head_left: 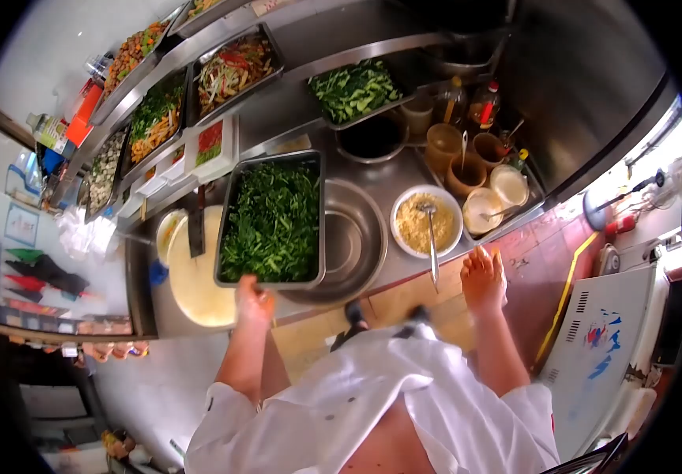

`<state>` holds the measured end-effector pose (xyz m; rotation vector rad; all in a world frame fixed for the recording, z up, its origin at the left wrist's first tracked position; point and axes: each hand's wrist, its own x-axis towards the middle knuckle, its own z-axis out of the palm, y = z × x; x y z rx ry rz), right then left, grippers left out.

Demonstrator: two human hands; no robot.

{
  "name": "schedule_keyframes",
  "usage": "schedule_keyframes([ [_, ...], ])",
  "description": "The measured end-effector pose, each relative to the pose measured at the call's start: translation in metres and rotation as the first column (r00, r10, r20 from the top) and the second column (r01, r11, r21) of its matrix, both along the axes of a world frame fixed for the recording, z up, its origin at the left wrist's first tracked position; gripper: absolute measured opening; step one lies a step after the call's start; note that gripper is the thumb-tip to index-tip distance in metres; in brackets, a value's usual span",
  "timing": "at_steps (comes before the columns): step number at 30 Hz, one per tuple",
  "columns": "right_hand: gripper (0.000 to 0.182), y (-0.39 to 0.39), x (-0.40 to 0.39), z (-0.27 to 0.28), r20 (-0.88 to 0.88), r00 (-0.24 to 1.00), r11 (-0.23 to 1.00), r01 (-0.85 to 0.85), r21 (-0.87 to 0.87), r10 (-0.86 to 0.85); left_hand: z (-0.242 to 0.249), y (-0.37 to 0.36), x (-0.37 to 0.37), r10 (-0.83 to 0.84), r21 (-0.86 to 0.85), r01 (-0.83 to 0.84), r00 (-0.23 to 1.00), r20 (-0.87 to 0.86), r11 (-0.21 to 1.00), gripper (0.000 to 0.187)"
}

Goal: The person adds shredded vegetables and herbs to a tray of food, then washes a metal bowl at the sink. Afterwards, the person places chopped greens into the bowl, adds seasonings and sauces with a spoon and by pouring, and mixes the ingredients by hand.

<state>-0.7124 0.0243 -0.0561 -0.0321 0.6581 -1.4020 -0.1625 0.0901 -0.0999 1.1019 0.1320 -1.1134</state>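
Observation:
My left hand point(254, 300) is closed at the near rim of a rectangular metal tray point(321, 237), by its left corner. Chopped green leaves point(274, 217) fill the tray, which overlaps a round cutting board point(199, 288) and a wide steel basin point(356, 253). A cleaver point(196, 225) lies on the board's far side. My right hand point(483, 280) hovers past the counter edge, fingers loosely bent and apart, with nothing visible in it. Nearest to it is a white bowl point(457, 217) of minced pale yellow food, a metal spoon point(433, 245) resting in it.
Seasoning pots point(467, 170) and bottles point(483, 107) crowd the counter's right end. Behind the tray stand a bowl of dark liquid point(372, 136) and a tray of leafy greens point(355, 91). Shelves of cut vegetables point(234, 71) rise at the left. A white appliance point(601, 332) stands at right.

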Motion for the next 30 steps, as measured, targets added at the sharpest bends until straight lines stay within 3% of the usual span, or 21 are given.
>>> schedule_keyframes([
  [3,0.039,-0.028,-0.014,-0.011,0.055,0.993,0.994,-0.098,-0.052,0.101,0.117,0.052,-0.04,-0.046,0.316,-0.015,0.981,0.186,0.949,0.017],
  [4,0.039,-0.035,-0.014,-0.012,0.056,0.991,0.992,-0.119,-0.036,0.121,0.127,0.076,-0.019,-0.246,0.205,0.216,0.96,0.134,0.955,0.015],
  [5,0.039,-0.039,-0.017,-0.015,0.056,0.988,0.99,-0.142,-0.016,0.143,0.142,0.075,-0.013,-0.257,0.286,0.199,0.949,0.182,0.937,0.01],
  [6,0.038,-0.046,-0.024,-0.033,0.138,0.97,0.969,-0.176,-0.171,0.201,0.156,0.074,-0.006,-0.274,0.368,0.178,0.935,0.225,0.913,0.008],
  [9,0.037,-0.05,-0.028,-0.026,0.107,0.974,0.979,-0.195,-0.055,0.2,0.203,0.045,0.007,-0.43,0.535,0.186,0.82,0.377,0.824,0.015],
  [11,0.038,-0.048,-0.035,-0.027,0.135,0.973,0.98,-0.178,-0.086,0.188,0.223,0.0,0.005,-0.515,0.7,0.106,0.755,0.406,0.707,0.022],
  [13,0.038,-0.041,-0.045,-0.019,0.146,0.972,0.979,-0.17,-0.114,0.185,0.238,-0.05,-0.001,-0.744,0.852,0.122,0.559,0.365,0.509,0.022],
  [15,0.038,-0.031,-0.065,-0.019,0.15,0.98,0.987,-0.116,-0.111,0.132,0.262,-0.099,-0.032,-0.957,0.976,-0.017,0.192,0.215,0.216,0.02],
  [16,0.037,-0.024,-0.077,-0.019,0.143,0.984,0.991,-0.087,-0.106,0.102,0.273,-0.121,-0.054,-0.981,0.984,-0.066,0.1,0.169,0.163,0.025],
  [17,0.037,-0.015,-0.089,-0.02,0.139,0.988,0.994,-0.054,-0.098,0.068,0.276,-0.138,-0.058,-0.99,0.987,-0.101,-0.086,0.116,0.124,0.027],
  [18,0.034,-0.006,-0.103,-0.025,0.186,0.98,0.972,-0.027,-0.233,0.072,0.273,-0.15,-0.062,-0.977,0.985,-0.133,-0.197,0.081,0.109,0.028],
  [19,0.033,0.004,-0.116,-0.029,0.155,0.987,0.998,0.04,-0.054,-0.032,0.267,-0.162,-0.063,-0.951,0.981,-0.167,-0.307,0.044,0.099,0.029],
  [20,0.033,0.014,-0.129,-0.032,0.13,0.988,0.995,0.09,-0.042,-0.084,0.267,-0.173,-0.057,-0.71,0.946,-0.313,-0.685,-0.161,0.088,0.024],
  [21,0.034,0.024,-0.142,-0.035,0.103,0.985,0.99,0.14,-0.028,-0.136,0.267,-0.181,-0.048,-0.308,0.887,-0.44,-0.871,-0.382,0.144,0.02],
  [22,0.034,0.035,-0.156,-0.043,0.1,0.982,0.986,0.163,-0.023,-0.16,0.272,-0.183,-0.052,0.15,0.82,-0.514,-0.816,-0.558,0.251,0.018],
  [25,0.035,0.058,-0.184,-0.055,0.068,0.971,0.973,0.228,0.029,-0.229,0.301,-0.18,-0.092,-0.044,0.729,-0.615,-0.773,-0.633,0.301,0.014],
  [27,0.036,0.065,-0.195,-0.056,0.016,0.96,0.955,0.275,0.108,-0.278,0.295,-0.184,-0.078,-0.358,0.731,-0.572,-0.815,-0.456,0.371,0.02],
  [29,0.039,0.065,-0.201,-0.064,0.032,0.962,0.959,0.269,0.084,-0.273,0.317,-0.177,-0.122,-0.614,0.722,-0.568,-0.748,-0.252,0.395,0.023],
  [30,0.039,0.06,-0.201,-0.066,0.05,0.963,0.962,0.261,0.074,-0.265,0.327,-0.164,-0.155,-0.739,0.697,-0.552,-0.672,-0.047,0.458,0.028],
])
